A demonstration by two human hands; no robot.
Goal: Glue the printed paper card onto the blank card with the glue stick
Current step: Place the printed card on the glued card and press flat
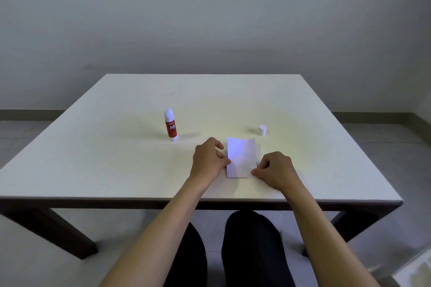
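A white paper card (241,157) lies on the table in front of me, its far edge slightly curled up; a thin dark edge of another card shows beneath it at the left side. My left hand (208,159) pinches the card's left edge near the lower corner. My right hand (276,170) pinches its lower right corner. A red glue stick (170,124) stands upright to the left and farther back, its white tip exposed. Its white cap (262,129) stands apart, beyond the card to the right.
The white table (93,158) has a dark frame and legs; its near edge runs just below my wrists. A grey wall stands behind it. My legs in dark trousers show under the table.
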